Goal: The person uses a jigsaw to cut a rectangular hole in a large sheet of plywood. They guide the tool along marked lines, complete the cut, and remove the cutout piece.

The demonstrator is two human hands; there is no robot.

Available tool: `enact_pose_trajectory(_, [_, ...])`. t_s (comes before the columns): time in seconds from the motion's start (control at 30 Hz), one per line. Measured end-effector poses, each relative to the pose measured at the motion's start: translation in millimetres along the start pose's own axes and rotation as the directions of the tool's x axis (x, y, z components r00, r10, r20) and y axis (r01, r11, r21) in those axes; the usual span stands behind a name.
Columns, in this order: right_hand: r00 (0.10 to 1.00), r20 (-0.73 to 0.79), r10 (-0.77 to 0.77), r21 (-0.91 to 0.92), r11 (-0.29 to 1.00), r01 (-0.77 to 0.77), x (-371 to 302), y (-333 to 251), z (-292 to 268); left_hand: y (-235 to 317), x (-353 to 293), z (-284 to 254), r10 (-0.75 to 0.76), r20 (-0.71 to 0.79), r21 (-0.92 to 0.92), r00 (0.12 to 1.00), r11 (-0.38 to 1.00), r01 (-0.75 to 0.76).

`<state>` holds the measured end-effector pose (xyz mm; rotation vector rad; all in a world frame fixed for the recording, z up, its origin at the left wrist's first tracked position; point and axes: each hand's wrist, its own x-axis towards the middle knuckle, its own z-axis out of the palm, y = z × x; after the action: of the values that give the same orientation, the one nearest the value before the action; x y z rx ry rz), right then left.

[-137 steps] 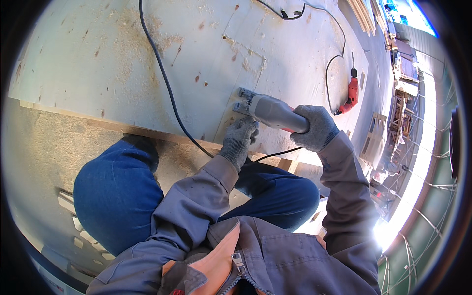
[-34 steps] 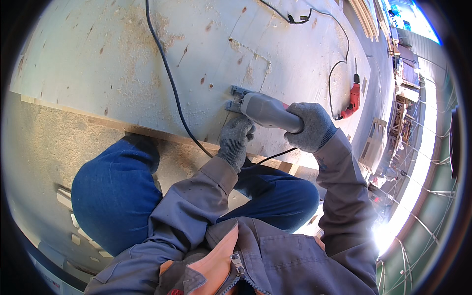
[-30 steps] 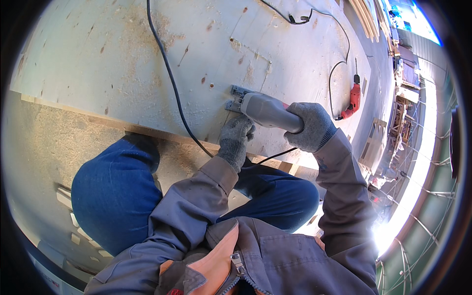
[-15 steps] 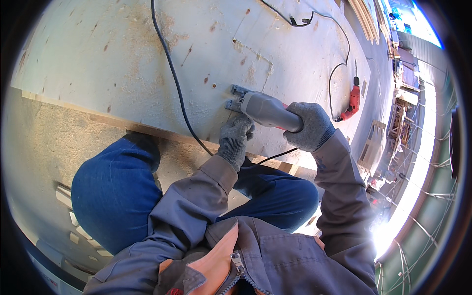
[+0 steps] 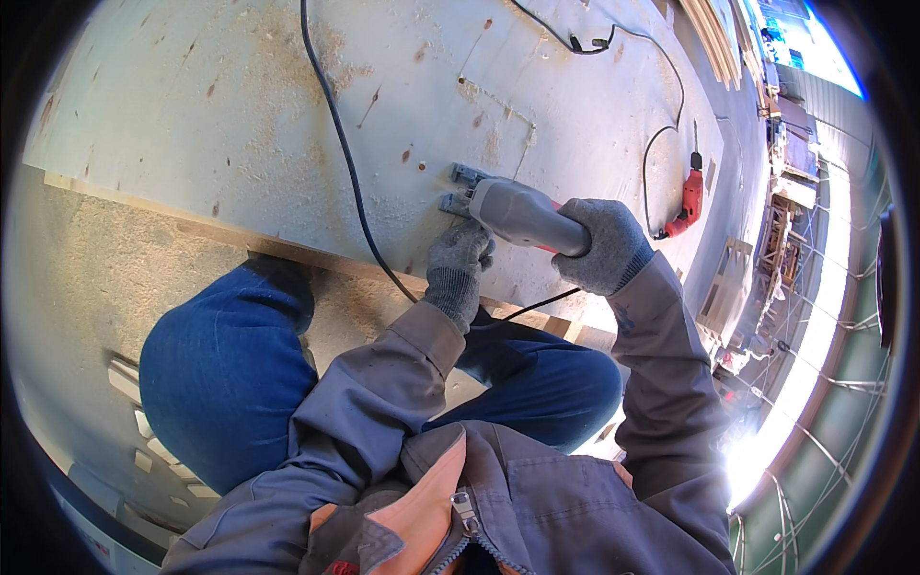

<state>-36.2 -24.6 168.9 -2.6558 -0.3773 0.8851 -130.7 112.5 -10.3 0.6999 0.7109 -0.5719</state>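
A grey and red jigsaw (image 5: 517, 211) lies with its metal base plate on a broad pale plywood sheet (image 5: 249, 115), near the sheet's close edge. My gloved right hand (image 5: 606, 244) wraps round the rear of its body. Just left of the tool, my gloved left hand (image 5: 458, 264) is closed beside the base plate, its fingers curled. Whatever those fingers grip, if anything, is hidden. The blade cannot be seen from above.
A black cable (image 5: 335, 125) crosses the sheet left of my hands. Farther right lies a red corded drill (image 5: 688, 201) with a bit fitted. Long wooden strips (image 5: 709, 38) lie at the far right. Wood offcuts (image 5: 125, 381) and sawdust cover the floor at left.
The marks on the sheet sit slightly farther right in the picture. Both hands and the jigsaw keep nearly the same pose.
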Motion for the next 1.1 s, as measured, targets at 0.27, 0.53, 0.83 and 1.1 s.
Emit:
enact_pose_trajectory(0.27, [1.0, -0.009, -0.004, 0.001, 1.0, 0.004, 1.3, -1.2, 0.8, -1.9, 1.7, 0.0, 0.012, -0.017, -0.049, 1.0, 0.999, -0.013])
enact_pose_trajectory(0.53, [1.0, -0.015, -0.001, -0.026, 1.0, 0.0, 2.0, -5.3, 1.2, 6.4, -2.9, 2.4, -0.018, -0.05, -0.098, 0.999, 0.995, 0.013])
enact_pose_trajectory(0.83, [1.0, -0.013, 0.0, -0.006, 1.0, 0.0, 3.5, -6.8, 1.2, 6.6, -2.4, 0.2, 0.066, -0.033, -0.01, 0.997, 0.998, -0.067])
enact_pose_trajectory(1.1, [1.0, -0.011, 0.0, 0.007, 1.0, 0.0, 5.9, -10.6, 0.6, 7.0, -0.5, -1.6, 0.047, -0.046, -0.064, 0.998, 0.997, -0.05])
